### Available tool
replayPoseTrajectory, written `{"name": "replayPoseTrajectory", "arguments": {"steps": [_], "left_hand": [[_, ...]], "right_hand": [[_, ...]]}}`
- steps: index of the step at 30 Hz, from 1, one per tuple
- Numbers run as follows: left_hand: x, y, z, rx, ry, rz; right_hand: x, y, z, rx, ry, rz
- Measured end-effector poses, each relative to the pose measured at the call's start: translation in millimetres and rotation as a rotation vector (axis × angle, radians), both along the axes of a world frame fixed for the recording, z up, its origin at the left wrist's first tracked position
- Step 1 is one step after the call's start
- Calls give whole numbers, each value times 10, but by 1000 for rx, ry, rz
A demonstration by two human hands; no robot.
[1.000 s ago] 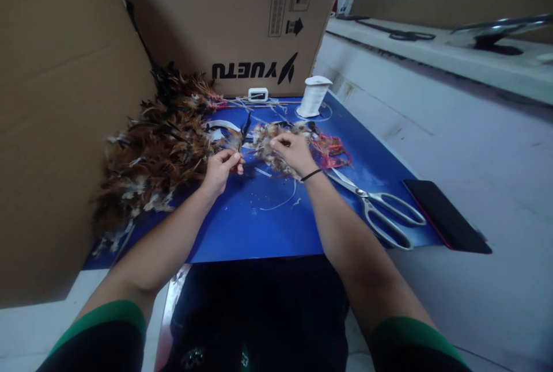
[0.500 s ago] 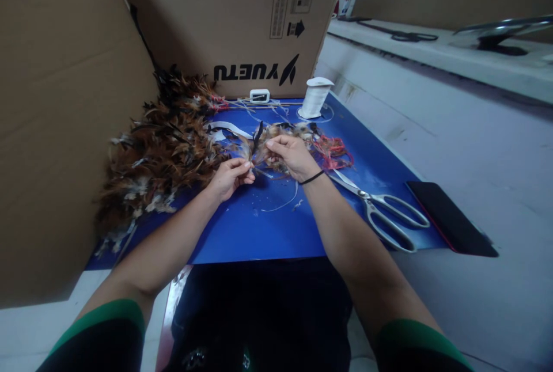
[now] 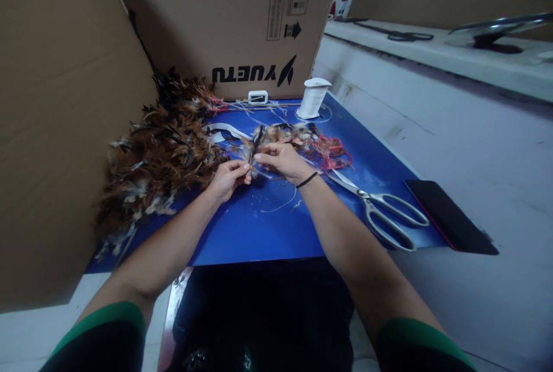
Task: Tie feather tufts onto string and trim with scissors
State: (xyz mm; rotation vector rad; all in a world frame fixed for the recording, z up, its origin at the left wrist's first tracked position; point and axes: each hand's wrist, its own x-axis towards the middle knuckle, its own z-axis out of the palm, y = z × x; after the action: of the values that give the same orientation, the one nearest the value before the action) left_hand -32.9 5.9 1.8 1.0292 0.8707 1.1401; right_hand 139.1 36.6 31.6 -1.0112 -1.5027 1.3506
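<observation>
My left hand (image 3: 228,178) and my right hand (image 3: 281,160) meet over the blue mat (image 3: 268,228), both pinching a small bunch of brown and black feathers (image 3: 254,147) that stands up between the fingertips. A black band circles my right wrist. Just behind my right hand lies a small heap of loose feathers (image 3: 290,133). A large pile of brown feathers (image 3: 159,153) lies to the left of my left hand.
Big metal scissors (image 3: 380,213) lie right of my right forearm, a black phone (image 3: 449,223) beyond them. A tangle of red cord (image 3: 330,152), a white thread spool (image 3: 313,97) and a small white device (image 3: 258,96) sit farther back. Cardboard boxes (image 3: 224,15) wall the left and back.
My right hand came left from the small feather heap to meet my left hand. The feather bunch now stands pinched between both hands.
</observation>
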Motion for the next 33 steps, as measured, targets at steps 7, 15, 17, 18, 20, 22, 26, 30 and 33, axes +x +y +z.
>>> {"name": "replayPoseTrajectory", "arguments": {"steps": [7,15,17,18,20,22,26,30,33], "left_hand": [[-5,-2,10,12,22,-22],[-11,-7,24,-2,63,-116],[-9,-12,31,-13,69,-136],[-9,-14,35,-18,71,-143],[-12,-17,44,-25,75,-154],[-19,-17,51,-27,78,-165],[-31,-13,48,-42,80,-185],[-38,-10,35,-51,85,-210],[-39,-11,33,-56,90,-221]], "right_hand": [[4,32,-22,37,-75,44],[-16,53,-35,70,-30,16],[-19,46,-32,84,-28,46],[-18,44,-30,91,-34,56],[-11,42,-26,103,-52,67],[-5,43,-24,104,-58,74],[1,51,-36,107,-31,100],[11,64,-64,131,-33,157],[25,68,-67,136,-56,191]]}}
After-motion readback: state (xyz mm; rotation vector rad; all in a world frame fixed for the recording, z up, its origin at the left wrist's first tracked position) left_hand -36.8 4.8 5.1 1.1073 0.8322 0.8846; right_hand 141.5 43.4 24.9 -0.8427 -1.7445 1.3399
